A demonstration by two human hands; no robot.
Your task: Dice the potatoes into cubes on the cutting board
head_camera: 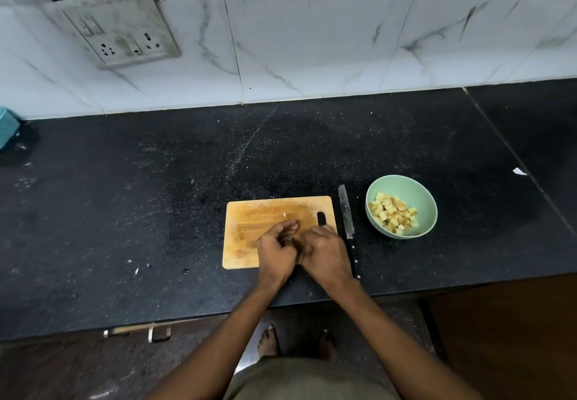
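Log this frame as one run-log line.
hands: left hand and right hand together over cutting board | knife: lying beside board | bowl: potato cubes inside

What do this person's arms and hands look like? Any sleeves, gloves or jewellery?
Both forearms are bare up to the frame's bottom edge, with no sleeves in view. The left hand and right hand wear no gloves, and no rings, watch or bracelets are visible.
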